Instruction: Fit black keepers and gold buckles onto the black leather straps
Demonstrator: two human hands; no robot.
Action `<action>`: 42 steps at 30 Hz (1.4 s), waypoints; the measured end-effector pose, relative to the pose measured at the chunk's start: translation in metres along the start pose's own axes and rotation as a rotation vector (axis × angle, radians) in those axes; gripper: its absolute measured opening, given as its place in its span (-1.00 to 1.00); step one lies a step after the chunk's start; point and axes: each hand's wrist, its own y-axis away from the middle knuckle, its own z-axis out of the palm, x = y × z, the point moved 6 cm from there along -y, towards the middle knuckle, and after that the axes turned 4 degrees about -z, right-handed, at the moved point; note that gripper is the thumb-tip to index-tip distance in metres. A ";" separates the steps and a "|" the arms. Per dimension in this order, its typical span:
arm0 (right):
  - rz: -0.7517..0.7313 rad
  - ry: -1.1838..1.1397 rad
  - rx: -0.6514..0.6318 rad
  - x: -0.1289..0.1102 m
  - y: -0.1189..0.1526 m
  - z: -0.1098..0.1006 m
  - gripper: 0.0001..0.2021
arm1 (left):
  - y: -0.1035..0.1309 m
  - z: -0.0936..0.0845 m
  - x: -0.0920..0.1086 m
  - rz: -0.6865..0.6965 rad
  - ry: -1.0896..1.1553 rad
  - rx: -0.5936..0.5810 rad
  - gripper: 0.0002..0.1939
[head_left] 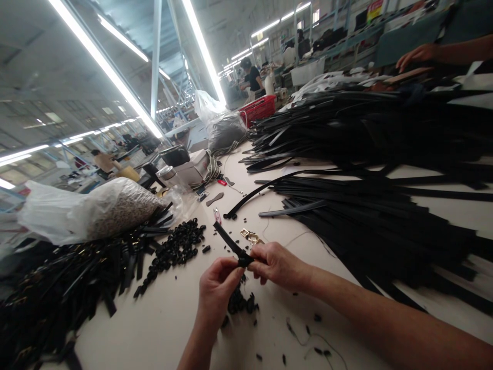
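Over the pale table, my left hand (216,285) and my right hand (279,264) meet at a black strap (228,239). Both hands pinch it near its lower end, where a small black loop or fold shows between the fingertips. The strap's other end points up and away. Just beyond my right hand lies a gold-coloured metal clasp (250,236). Beneath my hands is a little heap of small black loops (242,303), partly hidden by them. A larger pile of black loops (181,244) lies to the left.
Long black straps (377,221) are stacked at right. Black straps with gold hardware (96,288) fill the left, beside a filled plastic bag (115,208). Farther back are a white box (192,167), another bag (225,131) and a red basket (260,109). Another person's hand (418,55) is at upper right.
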 end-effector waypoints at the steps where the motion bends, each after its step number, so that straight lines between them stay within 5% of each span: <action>1: -0.001 0.005 0.005 0.001 -0.001 -0.001 -0.88 | 0.000 0.000 -0.001 -0.008 -0.020 -0.008 -0.80; 8: -0.007 0.100 -0.040 -0.004 -0.001 -0.003 -0.90 | 0.005 0.003 0.000 0.067 -0.263 -0.031 -0.82; 14: -0.004 0.137 -0.047 -0.009 0.001 -0.005 -0.91 | 0.005 0.005 0.002 0.097 -0.168 -0.009 -0.82; 21: 0.024 0.084 -0.067 0.003 -0.001 0.002 -0.93 | 0.007 0.007 0.012 0.250 -0.484 -0.036 -0.92; 28: -0.063 0.055 -0.099 -0.009 0.003 0.006 -0.89 | 0.006 0.008 0.015 0.270 -0.507 -0.026 -0.92; 34: -0.014 -0.102 -0.084 -0.009 0.003 0.005 -0.87 | 0.008 0.012 0.017 0.241 -0.424 -0.030 -0.88; 42: 0.014 -0.291 -0.074 -0.011 0.003 0.003 -0.77 | 0.003 0.000 -0.005 -0.120 0.116 -0.037 -0.70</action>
